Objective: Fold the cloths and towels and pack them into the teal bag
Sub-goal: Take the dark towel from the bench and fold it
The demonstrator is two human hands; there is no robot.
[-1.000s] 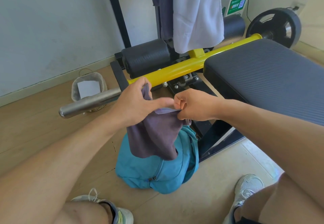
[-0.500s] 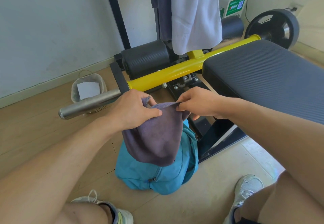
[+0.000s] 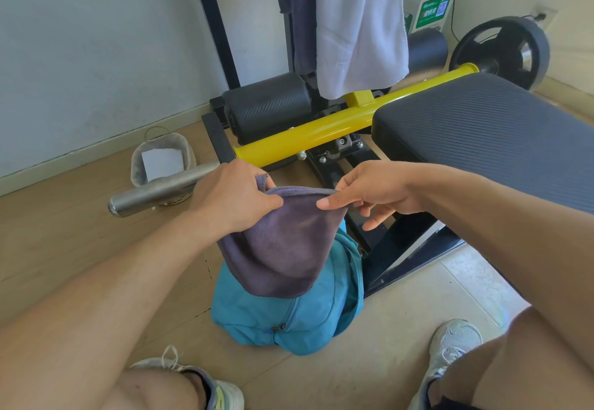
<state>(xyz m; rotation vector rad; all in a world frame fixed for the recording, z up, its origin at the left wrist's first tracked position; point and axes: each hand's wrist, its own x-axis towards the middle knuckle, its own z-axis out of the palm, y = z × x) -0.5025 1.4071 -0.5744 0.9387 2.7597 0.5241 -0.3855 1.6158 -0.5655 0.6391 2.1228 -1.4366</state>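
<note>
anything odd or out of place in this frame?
Mostly fine. Two cloths, a white towel and a dark cloth, hang unfolded on the gym rack. The purple cloth, pinched by the left hand, hangs above the teal bag.

left hand [image 3: 234, 196] pinching; right hand [image 3: 373, 191] thumb extended, fingers loose
</note>
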